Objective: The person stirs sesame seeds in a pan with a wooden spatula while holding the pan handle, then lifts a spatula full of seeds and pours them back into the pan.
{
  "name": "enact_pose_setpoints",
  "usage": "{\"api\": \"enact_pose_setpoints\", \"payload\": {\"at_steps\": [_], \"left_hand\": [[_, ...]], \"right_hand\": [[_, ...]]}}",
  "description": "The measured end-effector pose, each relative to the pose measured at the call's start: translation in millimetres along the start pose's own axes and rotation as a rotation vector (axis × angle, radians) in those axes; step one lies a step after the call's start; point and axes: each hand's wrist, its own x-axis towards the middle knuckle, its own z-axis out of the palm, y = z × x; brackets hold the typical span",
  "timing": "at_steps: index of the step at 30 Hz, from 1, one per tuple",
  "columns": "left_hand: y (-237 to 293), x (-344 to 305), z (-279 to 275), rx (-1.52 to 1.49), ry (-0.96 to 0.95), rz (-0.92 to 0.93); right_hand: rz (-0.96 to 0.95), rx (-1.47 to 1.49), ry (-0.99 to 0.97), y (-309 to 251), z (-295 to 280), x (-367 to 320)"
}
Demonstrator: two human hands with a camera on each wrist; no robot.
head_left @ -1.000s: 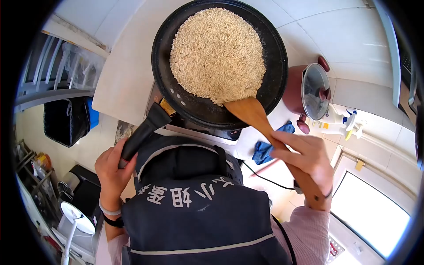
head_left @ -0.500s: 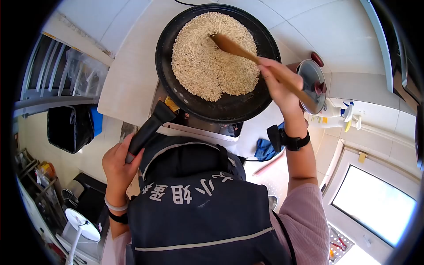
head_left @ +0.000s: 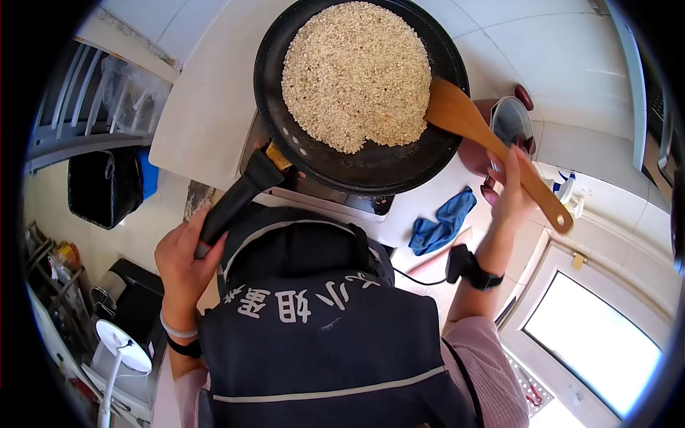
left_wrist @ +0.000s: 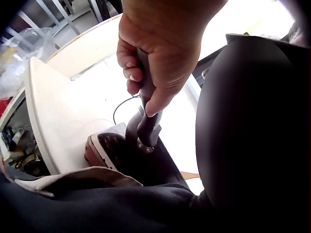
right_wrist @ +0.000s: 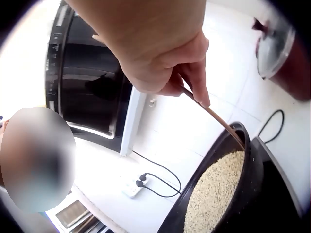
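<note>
A black pan (head_left: 332,167) holds a wide heap of pale grain (head_left: 357,75). My left hand (head_left: 187,258) grips the pan's black handle (head_left: 239,203); in the left wrist view the fingers of that hand (left_wrist: 158,58) wrap the handle (left_wrist: 147,87). My right hand (head_left: 512,192) holds a wooden spatula (head_left: 467,118) by its shaft, the blade at the right edge of the grain, inside the pan. From the right wrist view, my right hand (right_wrist: 170,68) pinches the spatula (right_wrist: 218,119), its far end against the pan's inner wall.
Under the pan is a cooker (head_left: 357,205). A dark red pot (head_left: 474,153) with a glass lid stands right of the pan, a blue cloth (head_left: 442,222) below it. A black bin (head_left: 103,189) is at the left. The right wrist view shows plugs and cords (right_wrist: 167,194).
The spatula has swept from the middle of the grain out to its right edge, my right hand moving right with it. The grain is spread rounder. My left hand keeps its grip on the handle.
</note>
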Motion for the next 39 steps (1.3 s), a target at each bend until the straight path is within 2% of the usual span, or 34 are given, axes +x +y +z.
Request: {"api": "enact_pose_setpoints", "payload": {"at_steps": [2, 5, 6, 8, 9, 11, 12, 14, 15, 16, 18, 20, 22, 24, 30, 32, 34, 36, 39], "left_hand": [[-1, 0, 0, -0.003, -0.006, 0.0], [-3, 0, -1, 0.0, -0.014, 0.003], [-3, 0, -2, 0.003, -0.024, 0.012], [-4, -1, -1, -0.001, -0.023, 0.011], [-4, -1, 0, -0.007, -0.015, 0.013], [-6, -2, 1, 0.004, -0.014, 0.014], [-7, -3, 2, 0.015, -0.01, 0.013], [-5, -3, 3, 0.013, 0.0, 0.012], [-5, -3, 3, 0.011, 0.011, 0.018], [-5, -3, 4, 0.01, 0.006, 0.012], [-5, -4, 4, 0.009, -0.003, -0.007], [-5, -5, 4, 0.005, -0.003, -0.013], [-4, -3, 4, 0.002, 0.001, -0.011], [-2, -2, 3, 0.008, -0.009, -0.015], [-1, -3, 1, 0.01, -0.048, -0.06], [-1, -2, 1, 0.01, -0.049, -0.052], [-1, -1, 2, 0.01, -0.049, -0.037], [-2, -1, 2, 0.015, -0.036, -0.032], [-3, -3, 2, 0.001, -0.047, -0.066]], "right_hand": [[0.067, 0.186, 0.009, 23, 26, 22], [0.277, 0.392, -0.084, 24, 64, 52], [0.282, 0.393, -0.088, 21, 76, 59], [0.255, 0.461, -0.24, 14, 95, 66], [0.257, 0.461, -0.239, 12, 101, 66], [0.191, 0.495, -0.442, 10, 108, 62], [0.194, 0.494, -0.444, 11, 107, 58], [0.043, 0.474, -0.56, 13, 103, 45], [-0.041, 0.362, -0.635, 13, 94, 40], [-0.035, 0.36, -0.639, 8, 86, 34], [-0.394, 0.139, -0.813, -2, 68, 21], [-0.502, 0.043, -0.924, -15, 49, 9], [-0.492, -0.043, -0.978, -28, 33, -7], [-0.676, -0.193, -0.992, -39, 20, -17], [-0.756, -0.286, -0.826, -74, -18, -40], [-0.717, -0.147, -0.856, -68, -14, -50], [-0.729, -0.151, -0.938, -76, 11, -58], [-0.796, -0.143, -0.915, -59, 33, -55], [-0.719, -0.153, -0.803, -46, 59, -42]]}}
